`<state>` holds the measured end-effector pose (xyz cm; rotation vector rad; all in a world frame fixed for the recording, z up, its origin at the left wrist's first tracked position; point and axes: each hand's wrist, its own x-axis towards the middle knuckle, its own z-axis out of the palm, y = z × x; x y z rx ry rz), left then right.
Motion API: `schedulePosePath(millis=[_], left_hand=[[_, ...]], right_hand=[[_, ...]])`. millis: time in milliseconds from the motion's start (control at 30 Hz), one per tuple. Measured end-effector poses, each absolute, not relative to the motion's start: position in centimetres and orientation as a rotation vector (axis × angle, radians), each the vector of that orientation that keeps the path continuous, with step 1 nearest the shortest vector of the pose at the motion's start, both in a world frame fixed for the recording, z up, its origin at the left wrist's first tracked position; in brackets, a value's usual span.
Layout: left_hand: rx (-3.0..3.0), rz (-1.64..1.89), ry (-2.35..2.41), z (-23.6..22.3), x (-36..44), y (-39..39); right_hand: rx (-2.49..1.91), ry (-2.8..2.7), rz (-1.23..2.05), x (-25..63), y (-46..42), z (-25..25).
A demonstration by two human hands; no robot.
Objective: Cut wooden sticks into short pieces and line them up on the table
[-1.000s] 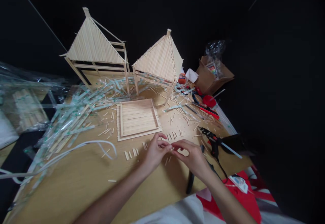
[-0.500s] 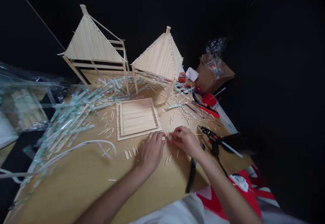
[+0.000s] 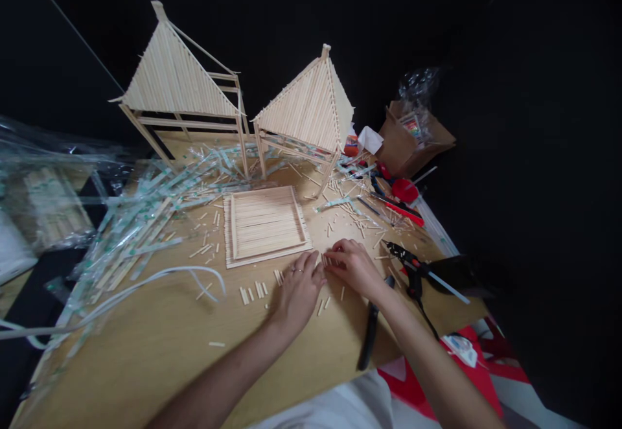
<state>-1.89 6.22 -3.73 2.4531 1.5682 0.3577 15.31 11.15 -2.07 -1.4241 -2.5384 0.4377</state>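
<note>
My left hand (image 3: pixel 302 286) rests low over the table, fingers spread and slightly bent, beside a row of short cut wooden sticks (image 3: pixel 260 289). Its fingertips come close to those of my right hand (image 3: pixel 357 267), whose thumb and fingers close around a few short stick pieces (image 3: pixel 325 260) standing side by side. Parts of these pieces are hidden by the fingers. Just behind the hands lies a flat square panel of wooden sticks (image 3: pixel 267 221) with a raised stick border. More loose short sticks (image 3: pixel 323 306) lie in front of the hands.
Two stick-built hut models, a left one (image 3: pixel 170 79) and a right one (image 3: pixel 306 105), stand at the back. A hot glue gun (image 3: pixel 411 264) and a black-handled tool (image 3: pixel 370 335) lie right. Plastic wrappers (image 3: pixel 155 202), a white cable (image 3: pixel 160 272) and a cardboard box (image 3: pixel 405 147) surround the work area.
My left hand has shifted slightly right and its fingers have opened out, uncovering stick pieces on its left. My right hand stays at the short sticks. The whole view has moved slightly.
</note>
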Motion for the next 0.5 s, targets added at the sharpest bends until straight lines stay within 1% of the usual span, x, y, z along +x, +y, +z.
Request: schedulePosePath(millis=[500], left_hand=[[2.478, 0.394, 1.574, -4.63, -1.99, 6.23]], right_hand=[[-1.398, -2.535, 0.431, 15.58, 11.18, -2.19]])
